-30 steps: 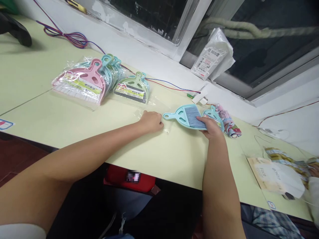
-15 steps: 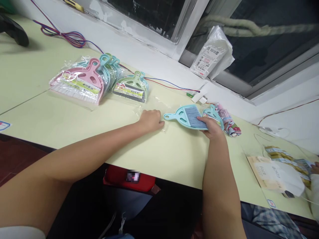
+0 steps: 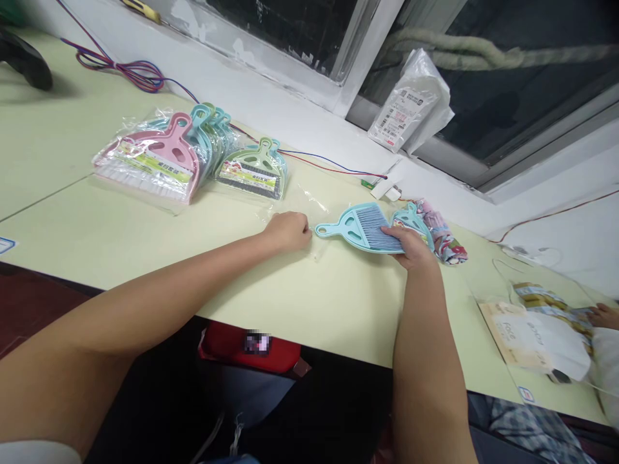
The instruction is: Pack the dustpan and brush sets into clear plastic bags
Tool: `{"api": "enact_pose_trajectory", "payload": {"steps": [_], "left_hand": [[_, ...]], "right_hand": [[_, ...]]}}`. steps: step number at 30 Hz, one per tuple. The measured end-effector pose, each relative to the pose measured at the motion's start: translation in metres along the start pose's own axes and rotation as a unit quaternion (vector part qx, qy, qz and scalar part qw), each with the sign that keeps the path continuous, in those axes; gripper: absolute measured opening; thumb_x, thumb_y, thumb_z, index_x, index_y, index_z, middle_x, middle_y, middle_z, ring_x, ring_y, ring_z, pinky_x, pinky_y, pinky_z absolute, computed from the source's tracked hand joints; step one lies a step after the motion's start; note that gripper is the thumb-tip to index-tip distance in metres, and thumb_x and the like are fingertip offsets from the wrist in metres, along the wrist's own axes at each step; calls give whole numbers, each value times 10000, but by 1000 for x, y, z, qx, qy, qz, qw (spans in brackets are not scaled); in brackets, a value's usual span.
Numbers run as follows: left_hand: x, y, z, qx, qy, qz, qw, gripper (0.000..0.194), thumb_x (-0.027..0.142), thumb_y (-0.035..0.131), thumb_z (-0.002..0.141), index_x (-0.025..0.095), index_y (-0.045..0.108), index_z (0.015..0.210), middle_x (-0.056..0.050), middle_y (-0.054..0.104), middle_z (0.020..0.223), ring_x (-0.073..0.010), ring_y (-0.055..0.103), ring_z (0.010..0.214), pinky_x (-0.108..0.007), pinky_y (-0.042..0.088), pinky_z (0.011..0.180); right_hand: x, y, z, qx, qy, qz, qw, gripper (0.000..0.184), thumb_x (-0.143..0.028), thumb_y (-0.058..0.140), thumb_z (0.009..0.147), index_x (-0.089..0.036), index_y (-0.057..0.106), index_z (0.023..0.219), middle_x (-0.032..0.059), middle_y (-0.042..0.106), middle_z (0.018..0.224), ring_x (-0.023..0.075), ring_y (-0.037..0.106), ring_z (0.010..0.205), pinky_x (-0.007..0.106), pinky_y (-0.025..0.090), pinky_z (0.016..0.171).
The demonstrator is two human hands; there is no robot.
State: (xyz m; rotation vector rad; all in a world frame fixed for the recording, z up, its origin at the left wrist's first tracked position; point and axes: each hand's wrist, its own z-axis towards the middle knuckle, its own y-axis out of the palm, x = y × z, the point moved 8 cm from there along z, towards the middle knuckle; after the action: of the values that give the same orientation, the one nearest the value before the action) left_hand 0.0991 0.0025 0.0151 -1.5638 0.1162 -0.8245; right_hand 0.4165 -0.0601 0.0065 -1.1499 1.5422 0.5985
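My right hand (image 3: 410, 246) is closed on a light blue mini brush (image 3: 360, 227), holding it by its bristle end just above the pale yellow table (image 3: 314, 303); its handle points left. A blue dustpan (image 3: 412, 220) lies right behind that hand. My left hand (image 3: 288, 231) rests on the table with its fingers curled, pinching the edge of a clear plastic bag (image 3: 294, 201) that lies flat. The brush handle's tip is a short way from my left fingers.
A stack of bagged dustpan sets, pink (image 3: 155, 161) on top, and a green set (image 3: 254, 169) lie at the back left. Red and blue wires (image 3: 333, 167) run along the wall. A folded patterned cloth (image 3: 442, 235), a white parcel (image 3: 409, 106), paper packs (image 3: 536, 332) and another person's hand (image 3: 602, 316) are at the right.
Almost nothing moved. My left hand drew slightly left with the bag edge, and the view shifted a little.
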Motion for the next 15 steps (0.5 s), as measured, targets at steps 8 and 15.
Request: {"api": "enact_pose_trajectory", "payload": {"steps": [8,15], "left_hand": [[10,-1,-3,14,27,70,997,311,363,479,885,174,717,950,-139,733,996,-294,681,882,-395,475,756],[16,-1,-5,19,56,109,992,361,401,462,889,146,700,982,-161,721,984,-304,682,839,-402,471,671]], "right_hand": [[-4,7,-5,-18,-6,-10,1000,266,-294,870,626,-208,651,750,11,715,742,163,660,661,241,516,537],[-2,9,-4,-18,3,-2,1000,264,-273,879,616,-195,661,745,4,706,726,145,648,637,228,510,523]]}}
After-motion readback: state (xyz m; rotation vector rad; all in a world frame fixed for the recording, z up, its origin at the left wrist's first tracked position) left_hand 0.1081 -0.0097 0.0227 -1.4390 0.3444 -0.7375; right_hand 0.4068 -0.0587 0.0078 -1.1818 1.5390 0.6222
